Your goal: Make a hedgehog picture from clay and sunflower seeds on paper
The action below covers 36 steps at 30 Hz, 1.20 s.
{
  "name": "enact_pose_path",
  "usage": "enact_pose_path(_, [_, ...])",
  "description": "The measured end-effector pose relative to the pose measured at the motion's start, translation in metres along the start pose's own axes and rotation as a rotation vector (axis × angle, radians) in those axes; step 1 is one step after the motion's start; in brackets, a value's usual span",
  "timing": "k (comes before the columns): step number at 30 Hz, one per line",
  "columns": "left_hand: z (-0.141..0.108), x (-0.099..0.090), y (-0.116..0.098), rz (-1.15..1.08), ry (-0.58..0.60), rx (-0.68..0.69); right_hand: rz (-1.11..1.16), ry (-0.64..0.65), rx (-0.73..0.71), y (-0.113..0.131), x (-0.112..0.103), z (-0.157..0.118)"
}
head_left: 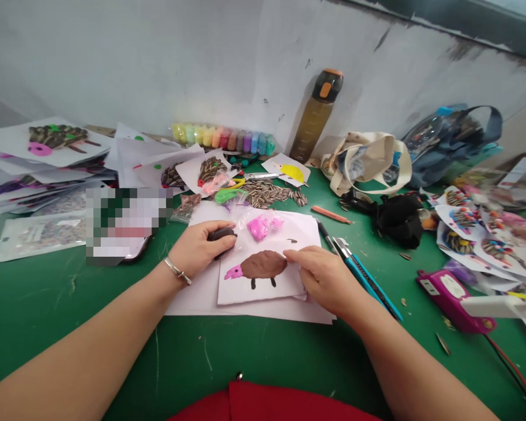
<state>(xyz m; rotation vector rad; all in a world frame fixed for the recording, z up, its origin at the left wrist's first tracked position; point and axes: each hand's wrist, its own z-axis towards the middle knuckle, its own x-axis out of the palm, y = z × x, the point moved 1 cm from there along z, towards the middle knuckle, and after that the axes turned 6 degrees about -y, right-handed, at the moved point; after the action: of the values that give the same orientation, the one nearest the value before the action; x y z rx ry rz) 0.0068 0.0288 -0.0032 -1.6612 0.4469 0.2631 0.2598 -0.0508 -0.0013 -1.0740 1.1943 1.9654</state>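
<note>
My left hand [206, 245], with a silver bracelet at the wrist, is closed around a black lump [221, 235] above the white paper. A card [236, 295] lies on the sheets, bearing a brown clay oval [263, 264] with a pink head [234, 272] and two black legs. My right hand [322, 272] rests at the card's right side, its index fingertip at the right end of the brown oval; the fingers are bent together, and anything between them is too small to make out. Pink clay [263, 226] in clear plastic lies just beyond the card.
Striped seeds [267, 194] are heaped behind the paper. A blue cutter [363, 275] and an orange stick [331, 214] lie at the right. Further out stand a bottle [313, 120] and a magenta device [453, 298]; stacked pictures [48, 143] are at the left.
</note>
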Motion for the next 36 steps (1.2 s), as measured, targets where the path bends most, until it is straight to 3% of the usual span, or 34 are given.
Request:
enact_pose_path(6, [0.001, 0.001, 0.003, -0.049, 0.004, -0.017, -0.039, 0.062, -0.043, 0.006, -0.001, 0.001])
enact_pose_path(12, [0.004, 0.001, 0.006, -0.148, 0.05, -0.047, 0.096, -0.138, 0.177, -0.009, 0.003, -0.002])
enact_pose_path(19, [0.003, 0.002, 0.007, -0.383, 0.046, -0.175, 0.018, -0.077, 0.217, -0.008, 0.003, 0.005])
enact_pose_path(23, [0.004, 0.002, 0.007, -0.469, 0.046, -0.209, -0.103, 0.039, 0.172, 0.012, -0.015, 0.019])
enact_pose_path(26, [0.005, 0.001, 0.007, -0.541, 0.041, -0.226, -0.14, 0.04, 0.13, 0.021, -0.021, 0.036])
enact_pose_path(32, [0.005, -0.004, 0.005, -0.561, 0.039, -0.225, -0.169, -0.125, 0.0, 0.027, 0.004, 0.065])
enact_pose_path(36, [0.004, -0.004, 0.003, -0.599, 0.043, -0.256, -0.243, -0.065, -0.151, 0.026, 0.024, 0.073])
